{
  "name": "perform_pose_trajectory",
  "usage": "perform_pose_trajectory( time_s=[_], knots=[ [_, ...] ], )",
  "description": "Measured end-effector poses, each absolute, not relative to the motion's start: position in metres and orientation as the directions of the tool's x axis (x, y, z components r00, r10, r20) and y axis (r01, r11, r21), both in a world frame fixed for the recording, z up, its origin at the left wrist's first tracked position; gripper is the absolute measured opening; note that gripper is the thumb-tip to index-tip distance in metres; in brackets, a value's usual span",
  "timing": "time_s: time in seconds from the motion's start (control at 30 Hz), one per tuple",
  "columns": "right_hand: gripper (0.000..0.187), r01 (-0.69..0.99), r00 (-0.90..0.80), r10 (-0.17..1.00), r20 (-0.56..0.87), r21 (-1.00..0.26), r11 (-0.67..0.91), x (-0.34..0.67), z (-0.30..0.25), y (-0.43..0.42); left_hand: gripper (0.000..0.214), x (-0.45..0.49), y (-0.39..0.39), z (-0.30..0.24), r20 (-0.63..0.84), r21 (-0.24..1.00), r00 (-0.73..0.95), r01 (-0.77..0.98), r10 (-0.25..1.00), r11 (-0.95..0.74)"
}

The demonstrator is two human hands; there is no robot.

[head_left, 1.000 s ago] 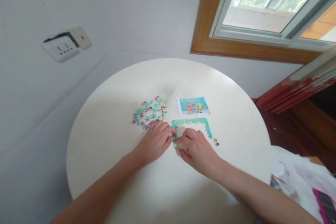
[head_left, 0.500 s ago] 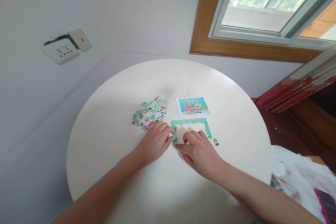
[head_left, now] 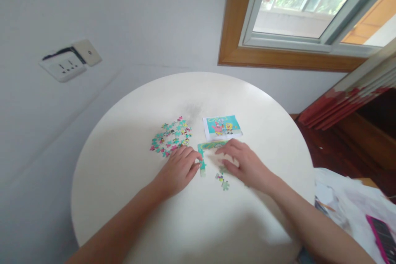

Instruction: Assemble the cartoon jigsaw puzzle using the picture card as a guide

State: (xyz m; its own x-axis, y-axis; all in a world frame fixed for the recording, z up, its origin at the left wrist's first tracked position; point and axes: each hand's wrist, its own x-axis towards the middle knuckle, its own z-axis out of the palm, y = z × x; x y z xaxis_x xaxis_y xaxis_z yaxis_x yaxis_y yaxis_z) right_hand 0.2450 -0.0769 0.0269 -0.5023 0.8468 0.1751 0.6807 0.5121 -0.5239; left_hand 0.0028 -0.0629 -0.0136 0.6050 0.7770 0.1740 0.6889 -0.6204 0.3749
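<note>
On the round white table (head_left: 130,198) lies a partly built green puzzle frame (head_left: 206,147). My left hand (head_left: 177,169) rests with its fingers curled against the frame's left edge, touching the pieces there. Palm down over the frame's right half is my right hand (head_left: 246,164), fingers stretched out and a little blurred. Two loose pieces (head_left: 222,180) lie just in front of the frame between my hands. A heap of loose green and pink pieces (head_left: 170,136) sits behind my left hand. A cartoon reference picture (head_left: 222,126) lies behind the frame.
A wall socket (head_left: 63,65) is on the white wall at the left. A wood-framed window (head_left: 278,55) is behind the table. Red-edged boards (head_left: 346,99) lean at the right. Papers and a pink-edged device (head_left: 382,237) lie at the lower right.
My right hand has moved right and back from the frame's near-left corner to cover its right half. Two loose pieces now show in front of the frame. The left hand stays put.
</note>
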Motion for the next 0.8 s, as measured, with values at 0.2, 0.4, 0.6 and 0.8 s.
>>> perform_pose_trajectory(
  time_s=[0.2, 0.4, 0.6, 0.8],
  knots=[
    [0.018, 0.709, -0.311, 0.928, 0.205, -0.6, 0.37, 0.305, 0.046, -0.067, 0.013, 0.002, -0.061, -0.018, 0.162, 0.386, 0.606, 0.687, 0.779, -0.615],
    [0.019, 0.729, -0.334, 0.934, 0.125, -0.594, 0.341, 0.326, 0.032, -0.079, 0.015, 0.002, -0.062, -0.02, 0.176, 0.36, 0.603, 0.696, 0.778, -0.621],
    [0.02, 0.705, -0.35, 0.932, 0.096, -0.628, 0.329, 0.336, 0.014, -0.085, 0.013, 0.003, -0.062, -0.011, 0.233, 0.36, 0.595, 0.682, 0.769, -0.637],
    [0.018, 0.618, -0.385, 0.922, 0.039, -0.731, 0.29, 0.341, 0.001, -0.091, 0.017, 0.004, -0.061, -0.004, 0.311, 0.338, 0.584, 0.669, 0.75, -0.662]
  ],
)
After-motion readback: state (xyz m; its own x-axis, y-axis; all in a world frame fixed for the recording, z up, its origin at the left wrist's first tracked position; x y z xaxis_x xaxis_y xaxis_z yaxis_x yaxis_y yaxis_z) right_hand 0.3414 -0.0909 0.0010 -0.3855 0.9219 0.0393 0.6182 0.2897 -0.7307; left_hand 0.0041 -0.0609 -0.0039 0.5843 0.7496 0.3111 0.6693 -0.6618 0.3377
